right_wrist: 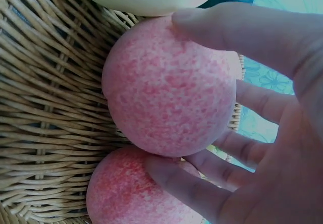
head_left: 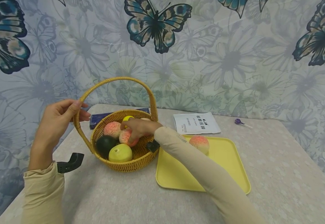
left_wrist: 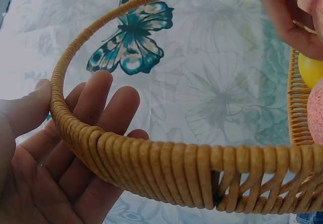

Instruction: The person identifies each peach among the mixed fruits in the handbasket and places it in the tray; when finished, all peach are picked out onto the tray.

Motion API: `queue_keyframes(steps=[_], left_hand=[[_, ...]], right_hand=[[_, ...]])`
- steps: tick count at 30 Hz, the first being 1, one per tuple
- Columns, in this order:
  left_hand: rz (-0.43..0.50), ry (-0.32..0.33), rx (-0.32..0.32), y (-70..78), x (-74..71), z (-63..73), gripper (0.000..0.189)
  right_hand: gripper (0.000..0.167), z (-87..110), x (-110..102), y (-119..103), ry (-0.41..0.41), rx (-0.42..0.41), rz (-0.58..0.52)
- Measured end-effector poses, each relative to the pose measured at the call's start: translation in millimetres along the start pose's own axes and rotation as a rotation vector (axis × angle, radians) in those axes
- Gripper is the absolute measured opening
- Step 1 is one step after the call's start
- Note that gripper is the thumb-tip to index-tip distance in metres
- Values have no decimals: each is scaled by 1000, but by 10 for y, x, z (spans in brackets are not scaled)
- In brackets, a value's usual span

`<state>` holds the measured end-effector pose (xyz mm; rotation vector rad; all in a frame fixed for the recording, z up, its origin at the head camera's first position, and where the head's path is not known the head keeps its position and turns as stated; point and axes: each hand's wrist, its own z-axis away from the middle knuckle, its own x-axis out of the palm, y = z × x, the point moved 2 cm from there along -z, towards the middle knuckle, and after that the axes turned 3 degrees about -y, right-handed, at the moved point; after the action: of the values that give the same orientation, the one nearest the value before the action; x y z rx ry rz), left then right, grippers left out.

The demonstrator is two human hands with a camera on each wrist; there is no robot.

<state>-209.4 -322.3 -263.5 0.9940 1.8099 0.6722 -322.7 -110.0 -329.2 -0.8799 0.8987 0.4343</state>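
Observation:
A round wicker basket (head_left: pixel 123 166) with a tall arched handle (head_left: pixel 117 79) stands left of the middle. My left hand (head_left: pixel 57 123) holds the left side of the handle, thumb on one side and fingers behind it, as the left wrist view shows. Reaching inside, my right hand (head_left: pixel 140 128) grips a pink-speckled peach (right_wrist: pixel 169 88) between thumb and fingers. A second peach (head_left: pixel 112 128) lies against it. Around them in the basket are a dark green fruit (head_left: pixel 105 147), a yellow-green round fruit (head_left: pixel 120 153) and a bright yellow one (head_left: pixel 127 118), partly hidden by my right hand.
Right of the basket lies a yellow tray (head_left: pixel 227 168) carrying another peach (head_left: pixel 199 143), with my right forearm across it. Behind are a white printed packet (head_left: pixel 196 123) and a purple lollipop (head_left: pixel 238 121). A dark blue flat item (head_left: pixel 96 120) lies behind the basket.

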Motion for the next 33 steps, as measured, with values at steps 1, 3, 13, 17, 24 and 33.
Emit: queue_keyframes(steps=[1, 3, 13, 17, 24, 33], left_hand=[[-2, 0, -2, 0, 0, 1, 35], [-2, 0, -5, -1, 2, 2, 35], [12, -4, 10, -3, 12, -8, 34], [10, -2, 13, -6, 15, -7, 34], [3, 2, 0, -11, 21, -4, 34], [12, -2, 20, -1, 11, -5, 34]], right_hand=[[63, 2, 3, -2, 1, 9, -1], [68, 8, 11, -8, 5, 25, 9], [69, 23, -1, -14, 18, 35, 102], [67, 11, -5, 7, 16, 25, 87], [63, 17, 1, 16, 50, 20, 81], [77, 42, 27, 26, 68, 35, -27]])
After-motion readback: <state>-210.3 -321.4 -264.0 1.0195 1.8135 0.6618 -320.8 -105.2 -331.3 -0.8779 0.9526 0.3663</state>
